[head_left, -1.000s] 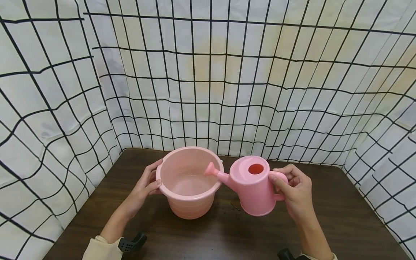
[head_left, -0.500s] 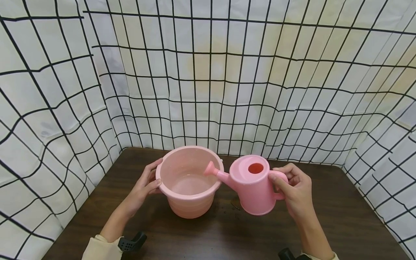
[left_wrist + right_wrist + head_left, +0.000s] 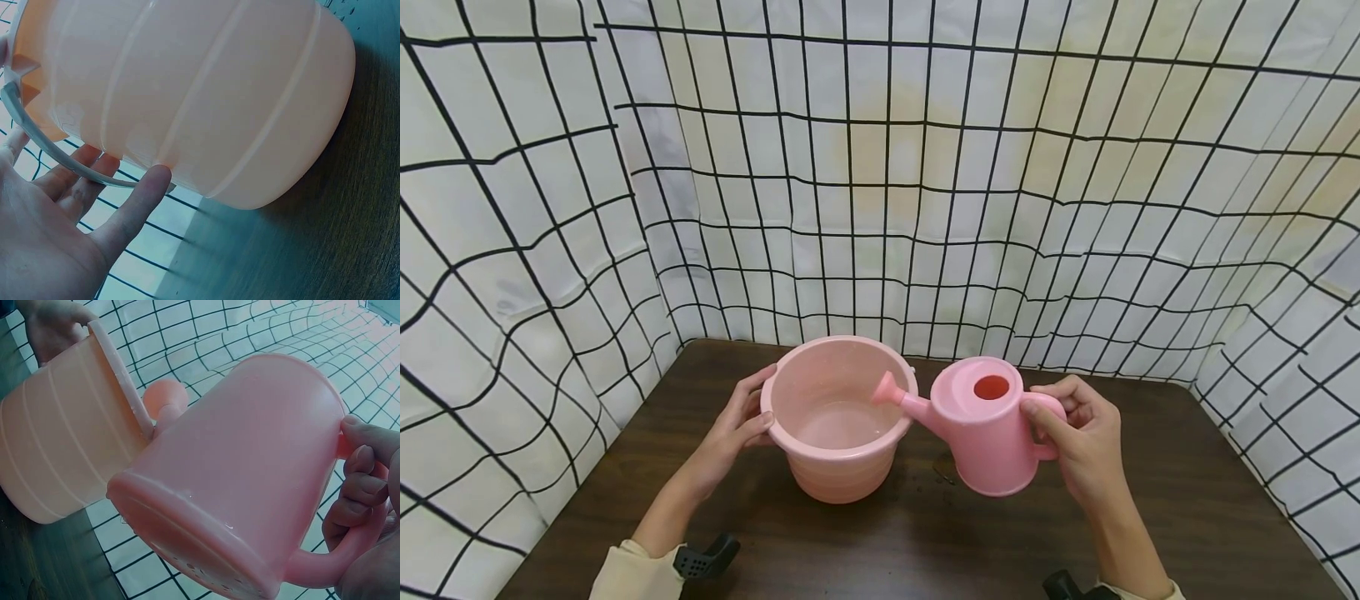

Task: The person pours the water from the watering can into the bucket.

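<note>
A pale pink bucket (image 3: 842, 479) stands on the brown table. My left hand (image 3: 730, 429) rests on its left side, fingers spread. In the left wrist view the thumb (image 3: 140, 200) touches the wall beside the grey bail handle (image 3: 62, 159); other fingers are partly hidden behind it. My right hand (image 3: 1086, 437) grips the handle of a pink watering can (image 3: 992, 454). The can is held off the table to the bucket's right, its spout head (image 3: 887, 390) above the bucket's opening. Droplets cling to the can's underside (image 3: 194, 565) in the right wrist view. No stream shows from the spout.
Small wet spots (image 3: 943, 475) lie on the dark wooden table (image 3: 820, 550) between bucket and can. White walls with a black grid (image 3: 880, 208) enclose the table at the back and both sides. Each wrist wears a black device (image 3: 706, 558).
Both hands, the bucket and the watering can hold nearly the same places. The view has shifted very slightly.
</note>
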The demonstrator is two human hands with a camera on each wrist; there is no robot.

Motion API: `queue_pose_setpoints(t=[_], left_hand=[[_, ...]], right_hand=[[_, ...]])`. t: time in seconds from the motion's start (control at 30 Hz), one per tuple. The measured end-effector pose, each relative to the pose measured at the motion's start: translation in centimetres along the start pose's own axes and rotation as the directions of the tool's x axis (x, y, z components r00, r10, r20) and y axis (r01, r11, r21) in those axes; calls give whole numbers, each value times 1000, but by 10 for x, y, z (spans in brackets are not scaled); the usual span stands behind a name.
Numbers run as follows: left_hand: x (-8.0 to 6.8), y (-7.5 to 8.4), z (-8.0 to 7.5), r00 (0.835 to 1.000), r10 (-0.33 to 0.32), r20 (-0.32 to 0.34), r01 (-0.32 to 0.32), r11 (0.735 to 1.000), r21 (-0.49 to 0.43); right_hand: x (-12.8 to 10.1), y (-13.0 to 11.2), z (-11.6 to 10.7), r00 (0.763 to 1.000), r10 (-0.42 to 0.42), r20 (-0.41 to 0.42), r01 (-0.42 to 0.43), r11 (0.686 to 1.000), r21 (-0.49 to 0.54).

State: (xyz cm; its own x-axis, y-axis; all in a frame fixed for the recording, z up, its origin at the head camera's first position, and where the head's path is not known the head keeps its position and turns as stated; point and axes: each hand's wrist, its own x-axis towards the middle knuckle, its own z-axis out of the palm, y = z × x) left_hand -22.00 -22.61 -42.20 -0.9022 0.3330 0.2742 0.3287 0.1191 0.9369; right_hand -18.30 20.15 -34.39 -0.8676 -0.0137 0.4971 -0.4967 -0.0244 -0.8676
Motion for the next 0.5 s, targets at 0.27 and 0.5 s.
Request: queue_pose_setpoints(t=[0.27,0.5], left_hand=[[1,0,0,1000,-6,-1,6,1000,4],[1,-2,0,999,-40,-15,40,999,8]], right_hand=[[0,0,0,1000,2,5,-2,1000,4],[0,-1,0,1000,-5,8,5,1000,18]])
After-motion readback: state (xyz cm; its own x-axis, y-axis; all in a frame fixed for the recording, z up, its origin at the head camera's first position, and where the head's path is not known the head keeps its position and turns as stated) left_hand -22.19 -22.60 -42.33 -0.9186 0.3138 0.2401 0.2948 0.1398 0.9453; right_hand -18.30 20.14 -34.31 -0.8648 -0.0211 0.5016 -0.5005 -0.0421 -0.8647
